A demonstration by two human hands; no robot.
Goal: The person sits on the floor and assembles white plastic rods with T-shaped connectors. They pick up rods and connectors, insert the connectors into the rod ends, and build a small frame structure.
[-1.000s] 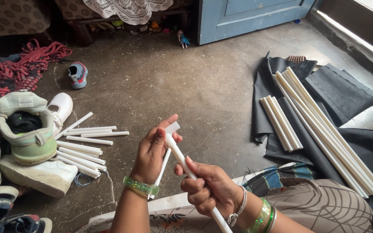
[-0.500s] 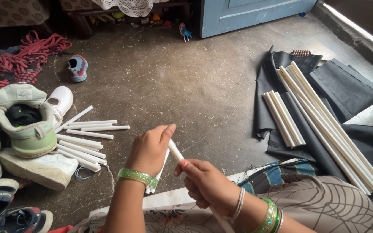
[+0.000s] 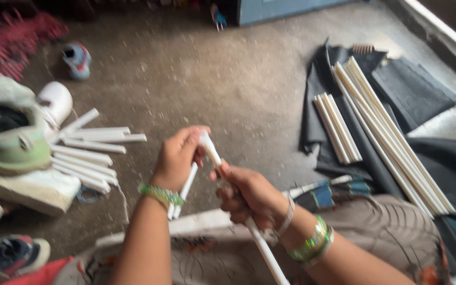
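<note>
- A white rolled tube (image 3: 238, 211) sits right in the middle, running from the lap up to a tip at chest level, slanted up-left.
- The right hand (image 3: 249, 195) is clamped round its middle, fist closed, likely to steady it.
- The left hand (image 3: 178, 158) pinches the tube's top end with curled fingers, and a second thin white stick (image 3: 184, 190) hangs down beneath that palm; whether it is gripped too, I cannot tell.
- The hands are close together, one just above the other along the tube.
- On the concrete floor (image 3: 228, 95) to the left, a fan of short white tubes (image 3: 88, 150) lies beside a pale green shoe (image 3: 11, 142).
- On the right, long white tubes (image 3: 391, 142) rest on dark cloth (image 3: 418, 89), kept off the grit, I'd judge.
</note>
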